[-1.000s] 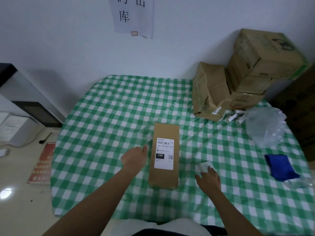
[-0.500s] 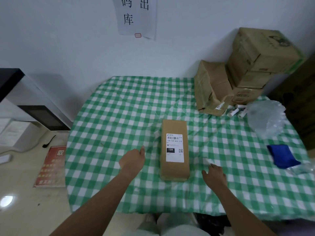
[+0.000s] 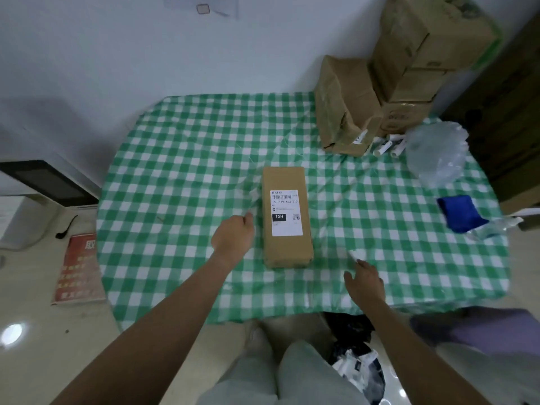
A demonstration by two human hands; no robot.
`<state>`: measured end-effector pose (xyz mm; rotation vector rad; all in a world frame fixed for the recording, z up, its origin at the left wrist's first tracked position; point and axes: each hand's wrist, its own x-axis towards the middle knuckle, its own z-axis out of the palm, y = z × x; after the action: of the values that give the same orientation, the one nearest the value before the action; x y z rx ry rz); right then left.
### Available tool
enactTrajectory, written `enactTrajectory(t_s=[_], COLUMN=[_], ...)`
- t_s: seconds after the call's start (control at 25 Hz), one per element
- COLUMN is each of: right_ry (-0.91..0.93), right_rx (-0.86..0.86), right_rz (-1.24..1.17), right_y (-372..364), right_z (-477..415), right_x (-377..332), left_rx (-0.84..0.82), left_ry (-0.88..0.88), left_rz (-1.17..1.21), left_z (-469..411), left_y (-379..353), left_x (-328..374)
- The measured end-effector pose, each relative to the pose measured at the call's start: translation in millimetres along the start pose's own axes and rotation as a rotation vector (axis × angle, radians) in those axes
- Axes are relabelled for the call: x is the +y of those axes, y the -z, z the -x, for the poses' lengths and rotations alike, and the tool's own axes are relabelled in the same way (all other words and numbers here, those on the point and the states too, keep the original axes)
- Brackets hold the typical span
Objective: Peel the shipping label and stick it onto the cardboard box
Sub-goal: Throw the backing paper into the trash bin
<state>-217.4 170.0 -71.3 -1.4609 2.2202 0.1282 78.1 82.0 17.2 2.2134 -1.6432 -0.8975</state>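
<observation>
A long brown cardboard box (image 3: 287, 249) lies flat in the middle of the green-checked table (image 3: 181, 171). A white shipping label (image 3: 287, 213) with a barcode and a black "15H" patch is stuck flat on its top. My left hand (image 3: 232, 238) hovers just left of the box with its fingers curled in, not touching it. A thin pale strip (image 3: 254, 195) lies beside the box's left edge, ahead of that hand. My right hand (image 3: 365, 280) rests near the table's front edge, right of the box, fingers stretched out. A small white scrap (image 3: 352, 254) shows at its fingertips.
Stacked cardboard boxes (image 3: 409, 68) and a leaning brown parcel (image 3: 342, 106) fill the back right corner, with white tubes (image 3: 388, 146) at their foot. A clear plastic bag (image 3: 438, 150) and a blue cloth (image 3: 460, 213) lie at the right. A red sign (image 3: 79, 270) lies on the floor.
Both hands have drawn back from the box toward me. The crumpled white paper seen in my right hand is no longer gripped. The view has pulled back and now shows my legs.
</observation>
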Motion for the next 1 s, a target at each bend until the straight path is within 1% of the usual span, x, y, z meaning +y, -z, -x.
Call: enactTrajectory(t_s=[0.16,0.24,0.36,0.48,0.56,0.6,0.68,0.76,0.84,0.92,1.0], right_ry=[0.099,0.107,0.102,0.058,0.035,0.014,-0.111,-0.141,-0.173,-0.183,-0.221], right_rx=[0.183,0.267,0.325,0.346,0.308,0.301,0.169,0.114,0.056,-0.010,-0.102], right_rz=[-0.124,-0.172,-0.222,-0.255,-0.264,-0.278,-0.292,-0.308,-0.316,-0.296,-0.335], right_y=[-12.7,-20.9,-34.7,-52.6,-74.5,-80.1,-106.2,-121.0,-133.4,-160.3,-194.4], right_z=[27.4,43.2,72.9,109.4,139.5,145.5,182.3,188.1,194.4,184.9,170.4], right_x=[36.4,57.2,96.5,149.4,192.4,200.5,262.0,270.0,276.7,293.3,304.1], left_rx=[-0.050,-0.066,-0.064,-0.104,-0.130,-0.143,-0.195,-0.203,-0.214,-0.241,-0.273], left_ry=[-0.015,-0.034,-0.071,-0.122,-0.137,-0.136,-0.173,-0.157,-0.163,-0.201,-0.224], left_rz=[-0.002,0.008,0.007,0.038,0.045,0.033,0.031,0.100,0.102,0.112,0.149], left_z=[26.8,44.3,78.2,115.7,147.2,153.9,203.1,207.9,215.5,218.9,218.4], left_y=[-24.0,-39.2,-65.6,-100.5,-123.9,-128.7,-177.1,-183.5,-199.6,-224.2,-247.7], left_x=[10.6,16.9,29.3,45.9,59.4,63.2,79.2,82.5,88.8,96.8,101.0])
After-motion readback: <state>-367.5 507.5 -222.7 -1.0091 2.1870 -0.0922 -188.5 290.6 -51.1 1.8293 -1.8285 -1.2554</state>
